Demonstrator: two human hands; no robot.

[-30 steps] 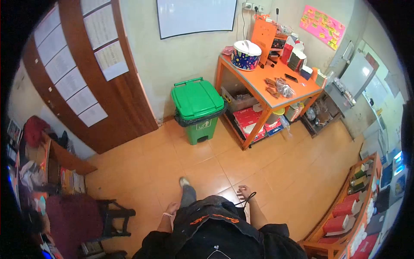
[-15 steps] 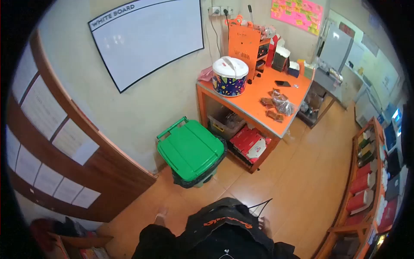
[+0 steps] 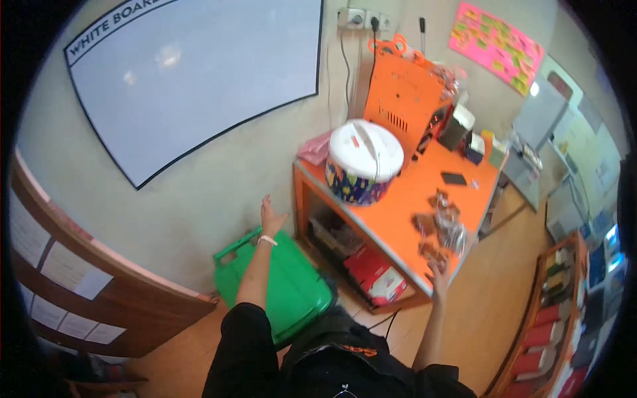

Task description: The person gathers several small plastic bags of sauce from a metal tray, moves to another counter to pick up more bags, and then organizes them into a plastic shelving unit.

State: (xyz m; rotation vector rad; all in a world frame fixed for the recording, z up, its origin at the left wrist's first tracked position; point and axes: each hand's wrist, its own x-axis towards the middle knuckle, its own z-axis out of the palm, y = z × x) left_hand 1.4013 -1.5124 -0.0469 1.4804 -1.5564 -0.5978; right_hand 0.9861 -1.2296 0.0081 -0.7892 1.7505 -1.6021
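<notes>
Two hands out near orange table

Person's left hand [image 3: 272, 217], fingers spread, left of centre; forearm crosses green bin [image 3: 302, 282], lower centre. Right hand [image 3: 438, 275], right of lower centre, by brown packets [image 3: 423, 224] at orange table [image 3: 391, 219] edge; contact unclear. White-lidded container [image 3: 361, 189] mid-frame. Whiteboard [image 3: 206, 86] upper left.

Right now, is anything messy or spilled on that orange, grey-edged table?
Slightly messy: small brown packets lie scattered beside a crumpled, clear plastic bag near the right hand, not stacked. No spill shows.
</notes>
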